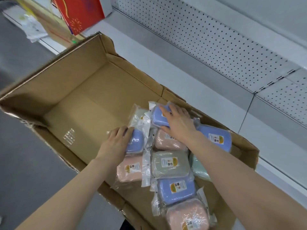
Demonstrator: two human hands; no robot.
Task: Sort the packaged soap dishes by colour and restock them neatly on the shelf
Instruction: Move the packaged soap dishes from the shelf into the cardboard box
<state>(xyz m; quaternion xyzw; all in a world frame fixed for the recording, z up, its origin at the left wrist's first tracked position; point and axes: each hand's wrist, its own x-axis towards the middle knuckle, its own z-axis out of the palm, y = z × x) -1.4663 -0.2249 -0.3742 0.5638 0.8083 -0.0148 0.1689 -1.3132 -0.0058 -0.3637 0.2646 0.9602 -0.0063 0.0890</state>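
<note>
Fingers (123, 131) of the left hand (116, 143) curl round a blue packaged soap dish (135, 141). The right hand (180, 125) grips a second blue soap dish (158, 117), at one o'clock from the first. Both sit among other bagged dishes (169, 165), blue, pink, grey and mint, at the five o'clock end of an open cardboard box (66, 77). Each bag bears a small sticker, its print too small to read. A white shelf (166, 63) with a pegboard back (216, 39) runs at two o'clock, a grey floor (25, 146) at nine, and a red carton (79, 12) at twelve.

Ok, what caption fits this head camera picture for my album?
Left hand grips a blue soap dish, right hand grips another blue soap dish, in a cardboard box.
</note>
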